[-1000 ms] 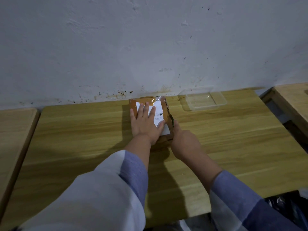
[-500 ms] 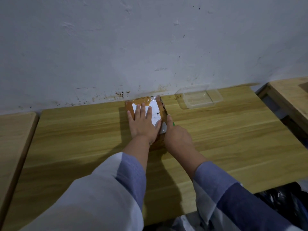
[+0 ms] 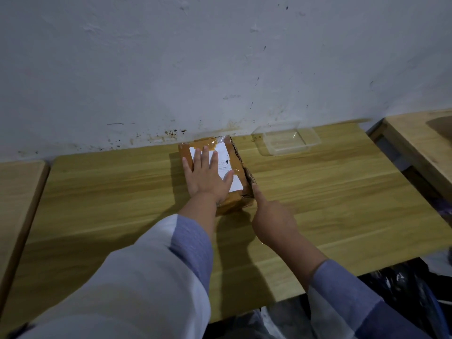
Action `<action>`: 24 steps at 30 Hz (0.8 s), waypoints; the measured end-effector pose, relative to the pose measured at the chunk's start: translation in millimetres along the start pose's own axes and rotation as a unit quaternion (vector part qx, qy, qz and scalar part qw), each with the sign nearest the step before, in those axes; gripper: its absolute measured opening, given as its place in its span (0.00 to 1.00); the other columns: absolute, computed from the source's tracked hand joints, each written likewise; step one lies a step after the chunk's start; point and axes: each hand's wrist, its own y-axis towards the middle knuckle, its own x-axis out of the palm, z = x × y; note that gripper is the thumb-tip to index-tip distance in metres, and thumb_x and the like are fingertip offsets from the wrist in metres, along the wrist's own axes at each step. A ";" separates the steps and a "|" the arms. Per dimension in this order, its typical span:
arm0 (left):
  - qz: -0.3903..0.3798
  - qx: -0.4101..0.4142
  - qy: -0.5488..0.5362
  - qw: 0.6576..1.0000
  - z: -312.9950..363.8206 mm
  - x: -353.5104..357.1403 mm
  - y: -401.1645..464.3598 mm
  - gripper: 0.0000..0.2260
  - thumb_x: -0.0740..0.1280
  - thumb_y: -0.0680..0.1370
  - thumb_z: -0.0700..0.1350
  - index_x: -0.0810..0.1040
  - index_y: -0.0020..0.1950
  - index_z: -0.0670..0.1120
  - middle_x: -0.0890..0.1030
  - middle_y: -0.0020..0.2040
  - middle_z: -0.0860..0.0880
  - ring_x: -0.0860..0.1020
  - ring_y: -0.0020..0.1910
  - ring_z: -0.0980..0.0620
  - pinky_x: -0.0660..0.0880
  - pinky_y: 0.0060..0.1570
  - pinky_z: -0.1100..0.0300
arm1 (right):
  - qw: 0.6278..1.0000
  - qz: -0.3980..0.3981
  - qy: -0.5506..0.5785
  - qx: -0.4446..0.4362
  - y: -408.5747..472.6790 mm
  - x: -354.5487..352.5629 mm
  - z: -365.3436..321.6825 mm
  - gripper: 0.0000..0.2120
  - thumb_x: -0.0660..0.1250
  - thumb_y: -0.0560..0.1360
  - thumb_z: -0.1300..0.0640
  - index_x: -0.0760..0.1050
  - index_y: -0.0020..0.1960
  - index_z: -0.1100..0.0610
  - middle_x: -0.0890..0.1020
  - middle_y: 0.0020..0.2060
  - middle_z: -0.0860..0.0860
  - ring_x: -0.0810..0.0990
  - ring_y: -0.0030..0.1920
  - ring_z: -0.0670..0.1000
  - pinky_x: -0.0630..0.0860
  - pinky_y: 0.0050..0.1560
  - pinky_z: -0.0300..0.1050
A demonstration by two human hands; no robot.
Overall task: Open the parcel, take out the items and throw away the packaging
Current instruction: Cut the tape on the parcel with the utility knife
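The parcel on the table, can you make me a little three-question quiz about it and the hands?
1. True or false: the left hand lies flat on top of the cardboard parcel.
2. Which part of the parcel does the right hand touch? A) its far edge by the wall B) its right side C) nothing at all
3. Fill in: the empty clear plastic container stands on the wooden table to the ____ of the parcel.

Key: 1 true; 2 B, one extended finger is at the right side near the front corner; 3 right.
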 end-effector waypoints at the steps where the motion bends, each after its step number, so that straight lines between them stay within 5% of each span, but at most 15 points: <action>1: 0.000 0.001 -0.003 1.000 -0.5 -0.3 0.2 0.34 0.40 0.77 0.67 0.44 0.79 0.51 0.40 0.79 0.48 0.36 0.77 0.47 0.38 0.73 0.39 | 1.000 0.005 0.017 0.004 0.2 -1.8 0.1 0.36 0.53 0.75 0.64 0.42 0.77 0.45 0.80 0.51 0.58 0.79 0.49 0.59 0.69 0.42 0.46; 7: 0.003 0.005 -0.008 1.000 -0.1 -1.7 -1.7 0.33 0.40 0.78 0.66 0.44 0.79 0.51 0.40 0.79 0.47 0.37 0.77 0.46 0.38 0.73 0.39 | 0.975 0.121 0.184 -0.007 2.7 -7.3 4.5 0.27 0.53 0.80 0.54 0.48 0.75 0.40 0.75 0.37 0.53 0.74 0.36 0.55 0.68 0.36 0.46; 13: -0.006 0.010 -0.030 0.999 -1.1 -3.7 -4.6 0.32 0.43 0.79 0.66 0.45 0.79 0.52 0.40 0.79 0.48 0.36 0.77 0.48 0.36 0.73 0.40 | 0.953 0.090 0.285 0.053 42.6 15.0 2.5 0.28 0.56 0.79 0.51 0.49 0.76 0.42 0.80 0.47 0.58 0.79 0.46 0.58 0.76 0.45 0.50; 18: -0.032 0.072 -0.014 0.997 -10.7 -2.6 -6.0 0.33 0.43 0.78 0.67 0.44 0.79 0.54 0.40 0.79 0.50 0.37 0.77 0.50 0.33 0.71 0.38 | 0.947 0.100 0.302 0.046 63.8 13.8 2.5 0.28 0.55 0.79 0.55 0.49 0.75 0.41 0.77 0.37 0.53 0.77 0.37 0.55 0.74 0.37 0.48; 24: -0.040 0.208 0.004 0.977 -9.4 -5.4 -8.5 0.32 0.42 0.76 0.69 0.43 0.78 0.59 0.42 0.79 0.51 0.39 0.77 0.52 0.39 0.74 0.41 | 0.958 0.097 0.269 -0.013 117.9 -11.7 19.3 0.29 0.56 0.80 0.56 0.49 0.76 0.42 0.81 0.50 0.61 0.77 0.42 0.59 0.69 0.40 0.45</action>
